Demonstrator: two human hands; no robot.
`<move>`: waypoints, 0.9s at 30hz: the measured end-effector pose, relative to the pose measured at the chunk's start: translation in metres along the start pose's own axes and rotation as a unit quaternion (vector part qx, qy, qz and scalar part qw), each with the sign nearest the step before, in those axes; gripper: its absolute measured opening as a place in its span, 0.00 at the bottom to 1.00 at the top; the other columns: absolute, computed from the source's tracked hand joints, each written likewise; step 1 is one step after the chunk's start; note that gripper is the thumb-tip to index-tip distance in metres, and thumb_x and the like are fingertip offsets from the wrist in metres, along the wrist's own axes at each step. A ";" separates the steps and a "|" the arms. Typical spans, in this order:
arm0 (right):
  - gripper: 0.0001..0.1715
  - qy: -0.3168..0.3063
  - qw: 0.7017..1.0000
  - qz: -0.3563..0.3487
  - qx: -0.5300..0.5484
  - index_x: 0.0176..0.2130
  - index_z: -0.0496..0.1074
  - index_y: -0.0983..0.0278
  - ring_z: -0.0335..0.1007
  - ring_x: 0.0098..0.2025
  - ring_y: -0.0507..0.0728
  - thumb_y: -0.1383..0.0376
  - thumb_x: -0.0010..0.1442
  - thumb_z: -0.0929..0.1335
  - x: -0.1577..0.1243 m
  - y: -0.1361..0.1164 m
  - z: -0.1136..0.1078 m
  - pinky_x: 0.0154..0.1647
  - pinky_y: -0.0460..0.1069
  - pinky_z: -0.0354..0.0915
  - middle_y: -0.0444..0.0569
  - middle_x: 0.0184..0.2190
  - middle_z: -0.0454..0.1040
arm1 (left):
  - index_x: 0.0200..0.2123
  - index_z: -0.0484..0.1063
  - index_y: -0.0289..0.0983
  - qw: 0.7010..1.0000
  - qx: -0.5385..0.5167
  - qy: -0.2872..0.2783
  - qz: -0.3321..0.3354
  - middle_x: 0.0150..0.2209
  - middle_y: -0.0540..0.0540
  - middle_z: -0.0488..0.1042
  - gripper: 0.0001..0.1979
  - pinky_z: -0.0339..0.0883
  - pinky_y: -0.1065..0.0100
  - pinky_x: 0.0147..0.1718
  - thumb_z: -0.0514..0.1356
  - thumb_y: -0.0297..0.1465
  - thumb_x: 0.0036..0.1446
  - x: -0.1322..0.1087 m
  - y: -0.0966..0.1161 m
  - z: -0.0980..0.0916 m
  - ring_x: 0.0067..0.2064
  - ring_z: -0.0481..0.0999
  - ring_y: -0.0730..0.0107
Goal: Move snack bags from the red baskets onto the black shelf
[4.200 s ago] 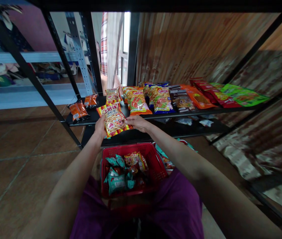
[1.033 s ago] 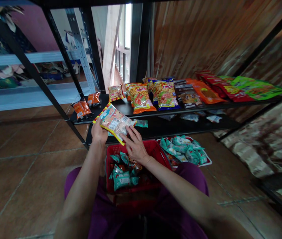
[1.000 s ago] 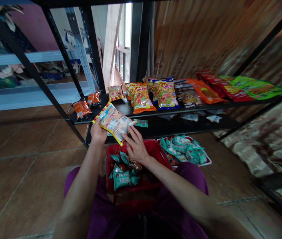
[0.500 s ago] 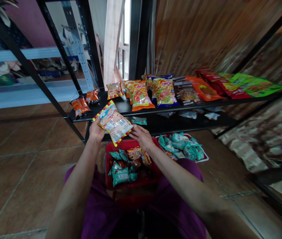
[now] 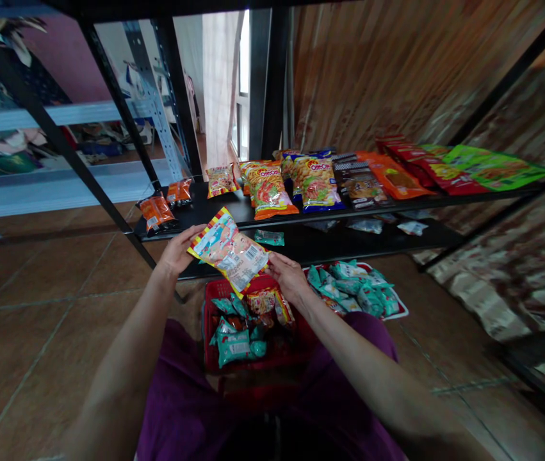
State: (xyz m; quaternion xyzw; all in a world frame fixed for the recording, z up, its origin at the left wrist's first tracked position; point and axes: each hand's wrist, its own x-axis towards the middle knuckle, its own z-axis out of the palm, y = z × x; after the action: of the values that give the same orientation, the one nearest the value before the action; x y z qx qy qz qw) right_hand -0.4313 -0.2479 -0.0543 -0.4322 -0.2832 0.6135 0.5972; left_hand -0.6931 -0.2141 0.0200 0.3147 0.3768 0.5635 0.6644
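A pink and yellow snack bag [image 5: 234, 251] is held up in front of the shelf, its printed back with a barcode facing me. My left hand [image 5: 177, 251] grips its left corner, the fingers partly behind the edge. At the right edge, my right hand [image 5: 289, 275] has the bag between thumb and fingers. Below the bag stands a red basket [image 5: 211, 301] holding several teal packets [image 5: 234, 347] and a few red-yellow bags [image 5: 261, 301]. To its right is a white-rimmed basket [image 5: 401, 312] full of teal packets.
On the black shelf [image 5: 195, 214] lie small orange packets [image 5: 155, 211], a small snack bag [image 5: 221, 180], large noodle-snack bags [image 5: 269, 189] and green pouches [image 5: 493, 168]. A teal packet [image 5: 269, 237] rests on the lower shelf. Black uprights [image 5: 123, 115] frame the rack.
The snack bag and both hands have shifted slightly right and down in the view. My right hand has closed more firmly on the bag's right edge.
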 end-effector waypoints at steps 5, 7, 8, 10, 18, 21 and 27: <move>0.23 -0.018 0.998 -0.028 -0.060 0.34 0.79 0.64 0.73 0.30 0.53 0.54 0.39 0.77 -0.001 -0.002 -0.003 0.32 0.48 0.69 0.47 0.30 0.80 | 0.38 0.78 0.33 0.985 0.171 -0.021 0.003 0.33 0.44 0.79 0.14 0.68 0.73 0.31 0.67 0.32 0.46 0.013 0.016 0.000 0.31 0.76 0.73; 0.24 -0.025 0.995 -0.037 -0.091 0.35 0.79 0.63 0.74 0.31 0.55 0.53 0.39 0.76 -0.002 -0.003 -0.003 0.34 0.50 0.69 0.47 0.31 0.80 | 0.38 0.78 0.34 0.970 0.239 -0.032 -0.010 0.31 0.46 0.78 0.16 0.66 0.74 0.29 0.69 0.34 0.43 0.017 0.019 0.003 0.29 0.74 0.75; 0.24 -0.028 0.994 -0.040 -0.102 0.35 0.79 0.63 0.74 0.31 0.55 0.53 0.39 0.76 -0.003 -0.003 -0.002 0.35 0.50 0.69 0.47 0.31 0.80 | 0.37 0.78 0.35 0.963 0.266 -0.037 -0.011 0.31 0.46 0.78 0.17 0.65 0.75 0.28 0.70 0.35 0.42 0.018 0.018 0.005 0.28 0.73 0.75; 0.23 -0.029 0.992 -0.042 -0.112 0.34 0.80 0.63 0.74 0.31 0.55 0.53 0.39 0.76 -0.005 -0.003 -0.002 0.35 0.50 0.68 0.47 0.31 0.80 | 0.35 0.79 0.35 0.953 0.299 -0.041 0.002 0.30 0.47 0.77 0.18 0.64 0.74 0.27 0.70 0.38 0.40 0.020 0.016 0.009 0.28 0.72 0.75; 0.20 -0.003 0.998 -0.022 -0.053 0.30 0.79 0.64 0.70 0.27 0.51 0.55 0.38 0.77 -0.005 -0.006 -0.003 0.29 0.46 0.65 0.45 0.26 0.79 | 0.24 0.76 0.33 0.947 0.294 0.078 0.102 0.20 0.51 0.71 0.15 0.57 0.74 0.21 0.70 0.39 0.37 0.027 -0.005 0.022 0.22 0.65 0.77; 0.17 0.003 1.000 -0.002 -0.025 0.31 0.78 0.65 0.72 0.27 0.51 0.58 0.40 0.77 -0.003 -0.005 -0.005 0.28 0.45 0.66 0.46 0.27 0.79 | 0.22 0.74 0.34 0.952 0.287 0.067 0.077 0.19 0.51 0.70 0.14 0.56 0.74 0.19 0.70 0.38 0.37 0.033 -0.005 0.023 0.20 0.64 0.78; 0.03 0.022 0.993 0.076 0.091 0.31 0.76 0.64 0.75 0.29 0.50 0.69 0.51 0.72 -0.003 -0.006 -0.005 0.31 0.43 0.70 0.45 0.28 0.80 | 0.29 0.76 0.33 0.974 0.218 -0.048 -0.036 0.25 0.47 0.75 0.13 0.64 0.73 0.24 0.69 0.36 0.43 0.036 0.005 0.016 0.24 0.70 0.75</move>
State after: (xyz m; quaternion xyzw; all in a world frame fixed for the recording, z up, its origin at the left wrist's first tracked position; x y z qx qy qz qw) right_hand -0.4242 -0.2507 -0.0510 -0.4099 -0.1796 0.6709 0.5913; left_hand -0.6790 -0.1775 0.0273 0.4647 0.4694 0.4279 0.6169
